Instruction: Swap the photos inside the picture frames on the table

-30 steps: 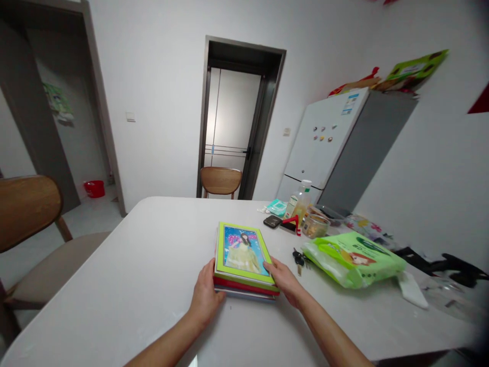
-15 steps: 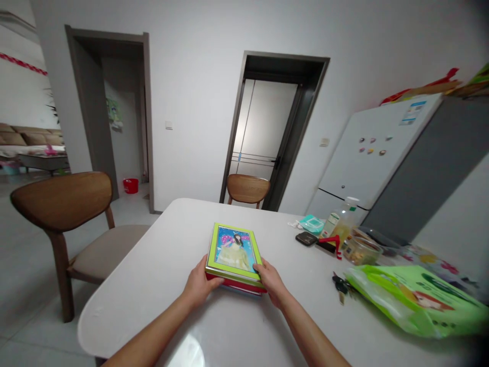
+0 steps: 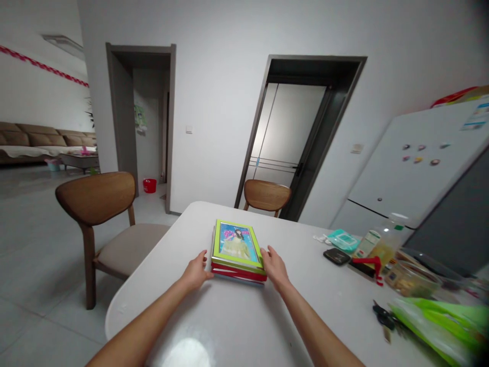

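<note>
Loosely spread L hand (image 3: 196, 270), R hand (image 3: 274, 267) same, flanking stack (image 3: 237, 244), room left to tbl edge (image 3: 152, 256).

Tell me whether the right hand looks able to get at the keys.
Probably yes: the right hand is beside the stack, and I see nothing standing between it and the keys, though the green package lies close beside them.

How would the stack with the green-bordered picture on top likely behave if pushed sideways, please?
The stack would probably slide rather than tip, as it looks wider than tall. Its separate layers might shift against one another, since no band shows around them. The tabletop looks glossy, so may offer little grip.
</note>
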Available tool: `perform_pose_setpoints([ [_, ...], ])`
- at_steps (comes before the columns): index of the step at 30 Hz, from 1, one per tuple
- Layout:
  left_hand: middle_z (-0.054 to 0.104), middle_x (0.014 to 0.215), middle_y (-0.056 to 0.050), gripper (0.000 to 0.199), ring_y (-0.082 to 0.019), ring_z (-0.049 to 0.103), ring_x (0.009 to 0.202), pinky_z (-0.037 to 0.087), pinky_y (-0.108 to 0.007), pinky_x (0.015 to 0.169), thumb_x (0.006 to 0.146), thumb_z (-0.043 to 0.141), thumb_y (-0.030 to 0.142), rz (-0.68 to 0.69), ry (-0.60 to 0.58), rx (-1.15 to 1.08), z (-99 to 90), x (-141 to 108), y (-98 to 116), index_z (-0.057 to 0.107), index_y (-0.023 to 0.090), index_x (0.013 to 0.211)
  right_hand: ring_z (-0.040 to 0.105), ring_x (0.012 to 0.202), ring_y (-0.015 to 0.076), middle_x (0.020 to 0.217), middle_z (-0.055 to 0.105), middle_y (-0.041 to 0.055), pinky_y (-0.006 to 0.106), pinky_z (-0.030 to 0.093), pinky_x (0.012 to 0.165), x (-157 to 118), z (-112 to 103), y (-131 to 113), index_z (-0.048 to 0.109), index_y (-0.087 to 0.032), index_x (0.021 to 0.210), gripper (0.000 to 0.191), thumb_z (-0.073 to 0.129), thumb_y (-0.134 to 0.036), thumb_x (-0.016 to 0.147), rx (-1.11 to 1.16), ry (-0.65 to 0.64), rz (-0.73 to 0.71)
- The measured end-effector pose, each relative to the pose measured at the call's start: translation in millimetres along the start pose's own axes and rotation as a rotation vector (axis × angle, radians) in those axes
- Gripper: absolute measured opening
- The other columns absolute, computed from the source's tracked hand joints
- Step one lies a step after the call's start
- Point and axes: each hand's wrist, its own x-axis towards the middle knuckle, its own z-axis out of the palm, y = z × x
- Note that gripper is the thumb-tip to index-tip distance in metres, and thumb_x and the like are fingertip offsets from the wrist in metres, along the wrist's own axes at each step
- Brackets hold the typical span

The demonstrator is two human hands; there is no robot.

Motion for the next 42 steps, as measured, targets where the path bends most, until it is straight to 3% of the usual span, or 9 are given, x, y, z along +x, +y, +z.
perform_pose_setpoints([
  [5, 0.042, 0.055, 0.009, 0.066, -0.009, 0.047, 0.054, 0.038, -0.020, 0.060, 0.067, 0.053, 0.006, 0.106, 0.015, -0.173, -2.4, -12, 75, 0.026, 0.018, 0.125, 0.039, 0.046, 0.0081, 0.051, 0.040, -0.0096, 0.022, 0.035, 0.051, -38, 0, -52, 0.023, -0.024, 0.129, 0.065, 0.045, -0.024, 0.068, 0.200, 0.068, -0.168],
  [9, 0.044, 0.056, 0.009, 0.082, -0.007, 0.042, 0.047, 0.036, -0.018, 0.052, 0.062, 0.054, 0.011, 0.223, -0.214, -0.375, 21.8, -38, 145, 0.012, 0.026, 0.130, 0.027, 0.040, 0.0061, 0.046, 0.032, -0.0116, 0.019, 0.027, 0.043, -82, -1, -104, 0.015, -0.029, 0.130, 0.073, 0.045, -0.018, 0.065, 0.737, -0.097, -0.375],
  [12, 0.043, 0.055, 0.009, 0.088, -0.007, 0.042, 0.048, 0.035, -0.018, 0.050, 0.058, 0.056, 0.012, 0.259, -0.448, -0.699, 34.5, -55, 160, 0.007, 0.025, 0.131, 0.027, 0.041, 0.0058, 0.045, 0.032, -0.0111, 0.018, 0.025, 0.042, -102, -7, -115, 0.019, -0.029, 0.129, 0.075, 0.046, -0.013, 0.061, 0.910, -0.188, -0.365],
  [18, 0.046, 0.055, 0.009, 0.086, -0.008, 0.043, 0.046, 0.035, -0.019, 0.050, 0.051, 0.066, 0.019, -0.002, -0.374, -0.761, 41.7, -59, 122, 0.022, 0.023, 0.125, 0.029, 0.037, 0.0053, 0.043, 0.037, -0.0109, 0.018, 0.024, 0.039, -101, 2, -79, 0.035, -0.023, 0.121, 0.061, 0.051, -0.018, 0.062, 0.895, -0.211, -0.129],
  [21, 0.045, 0.052, 0.007, 0.052, -0.006, 0.040, 0.041, 0.030, -0.016, 0.044, 0.057, 0.064, 0.043, -0.105, -0.286, -0.745, 39.5, -47, 107, 0.047, 0.014, 0.096, 0.032, 0.034, 0.0050, 0.044, 0.042, -0.0072, 0.019, 0.025, 0.036, -89, 9, -70, 0.056, -0.016, 0.082, 0.028, 0.051, -0.040, 0.067, 0.859, -0.154, -0.005],
  [25, 0.036, 0.035, 0.004, 0.062, -0.004, 0.027, 0.029, 0.014, -0.017, 0.034, 0.066, 0.028, 0.074, -0.256, -0.328, -0.682, 34.5, -31, 105, 0.039, 0.016, 0.048, 0.024, 0.028, 0.0038, 0.035, 0.032, -0.0069, 0.019, 0.020, 0.031, -75, 8, -77, 0.031, -0.019, 0.041, 0.052, 0.031, -0.062, 0.071, 0.773, -0.195, 0.034],
  [33, 0.031, 0.031, 0.004, 0.069, -0.005, 0.023, 0.026, 0.013, -0.018, 0.032, 0.070, 0.009, 0.074, -0.314, -0.379, -0.546, 40.5, -28, 102, 0.034, 0.017, 0.040, 0.023, 0.029, 0.0069, 0.032, 0.023, -0.0066, 0.022, 0.023, 0.033, -62, 25, -77, 0.022, -0.023, 0.041, 0.056, 0.006, -0.067, 0.072, 0.323, -0.205, -0.047],
  [38, 0.042, 0.048, 0.006, 0.045, -0.005, 0.037, 0.036, 0.029, -0.017, 0.037, 0.084, 0.039, 0.047, -0.267, -0.210, -0.385, 35.9, -25, 70, 0.047, 0.013, 0.057, 0.047, 0.066, 0.0168, 0.061, 0.052, 0.0013, 0.027, 0.032, 0.059, -47, 23, -43, 0.050, -0.020, 0.055, 0.031, 0.058, -0.049, 0.059, -0.079, -0.071, -0.251],
  [42, 0.050, 0.061, 0.004, 0.022, -0.007, 0.047, 0.046, 0.041, -0.020, 0.046, 0.084, 0.049, 0.029, -0.276, -0.181, -0.283, 33.7, -32, 37, 0.052, 0.011, 0.072, 0.044, 0.083, 0.0210, 0.080, 0.055, 0.0037, 0.032, 0.029, 0.073, -52, 18, -22, 0.058, -0.021, 0.074, 0.021, 0.062, -0.017, 0.054, -0.302, -0.080, -0.404],
])
